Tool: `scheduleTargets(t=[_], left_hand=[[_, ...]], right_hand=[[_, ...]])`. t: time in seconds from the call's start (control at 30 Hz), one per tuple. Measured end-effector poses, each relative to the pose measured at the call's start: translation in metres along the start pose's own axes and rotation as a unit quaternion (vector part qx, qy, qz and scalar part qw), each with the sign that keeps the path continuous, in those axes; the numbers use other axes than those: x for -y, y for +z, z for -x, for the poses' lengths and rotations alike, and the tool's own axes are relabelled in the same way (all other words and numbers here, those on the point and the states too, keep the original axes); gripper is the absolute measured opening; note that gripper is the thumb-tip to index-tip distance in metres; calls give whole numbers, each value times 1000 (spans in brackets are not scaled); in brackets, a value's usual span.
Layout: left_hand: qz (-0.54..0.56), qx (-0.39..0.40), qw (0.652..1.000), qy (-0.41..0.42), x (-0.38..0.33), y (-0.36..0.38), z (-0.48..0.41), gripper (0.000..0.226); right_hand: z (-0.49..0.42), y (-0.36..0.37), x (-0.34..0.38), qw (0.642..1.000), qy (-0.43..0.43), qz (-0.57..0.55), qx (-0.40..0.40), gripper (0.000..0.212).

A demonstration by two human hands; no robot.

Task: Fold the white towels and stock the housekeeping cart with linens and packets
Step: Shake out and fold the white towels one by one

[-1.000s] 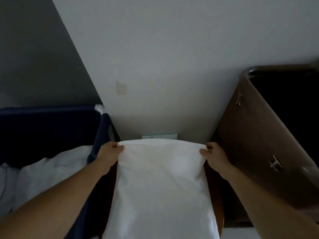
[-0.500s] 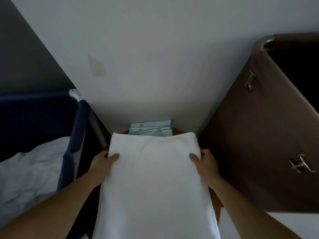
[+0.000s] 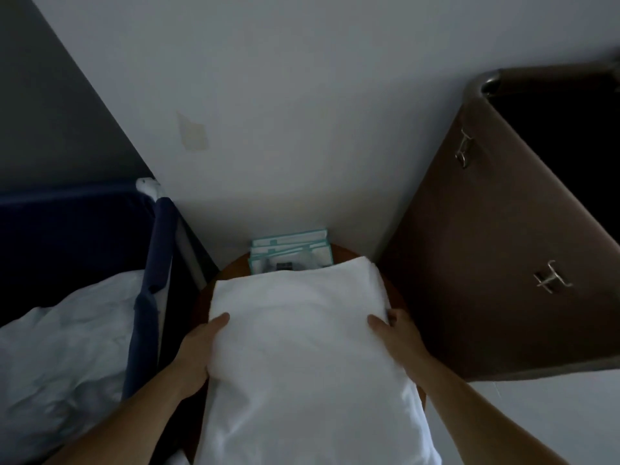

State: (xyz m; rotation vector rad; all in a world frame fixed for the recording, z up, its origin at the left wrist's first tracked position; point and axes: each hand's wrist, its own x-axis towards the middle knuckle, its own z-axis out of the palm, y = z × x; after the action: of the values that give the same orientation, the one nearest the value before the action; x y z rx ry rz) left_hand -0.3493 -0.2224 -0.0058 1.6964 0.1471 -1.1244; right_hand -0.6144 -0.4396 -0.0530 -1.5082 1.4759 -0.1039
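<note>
Folded white towel (image 3: 302, 347) gripped at both side edges over a round wooden bench (image 3: 349, 255).

The left hand (image 3: 198, 350) clamps the towel's left edge, thumb on top; the right hand (image 3: 394, 333) clamps the right edge the same way. The towel covers most of the bench, its near end cut off at the bottom of the frame. At the bench's far edge, against the wall, stands a stack of teal-edged packets (image 3: 290, 251), their lower parts hidden behind the towel. Left of the bench, a dark blue bin (image 3: 156, 263) holds crumpled white linen (image 3: 67, 350). To the right a brown bin (image 3: 486, 246) with metal clips; its inside is too dark to make out.
</note>
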Motion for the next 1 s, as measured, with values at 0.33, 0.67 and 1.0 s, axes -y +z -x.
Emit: scheduleTargets(t=[0.33, 0.67, 1.0], left_hand=[[-110, 0, 987, 114, 9, -9, 5, 32], [-132, 17, 989, 58, 44, -12, 8, 41], [-116, 60, 989, 64, 40, -33, 7, 35]], right_hand=[[19, -4, -4, 999, -17, -4, -50, 15], [41, -8, -29, 995, 59, 74, -24, 37], [44, -25, -5, 997, -44, -36, -47, 19]])
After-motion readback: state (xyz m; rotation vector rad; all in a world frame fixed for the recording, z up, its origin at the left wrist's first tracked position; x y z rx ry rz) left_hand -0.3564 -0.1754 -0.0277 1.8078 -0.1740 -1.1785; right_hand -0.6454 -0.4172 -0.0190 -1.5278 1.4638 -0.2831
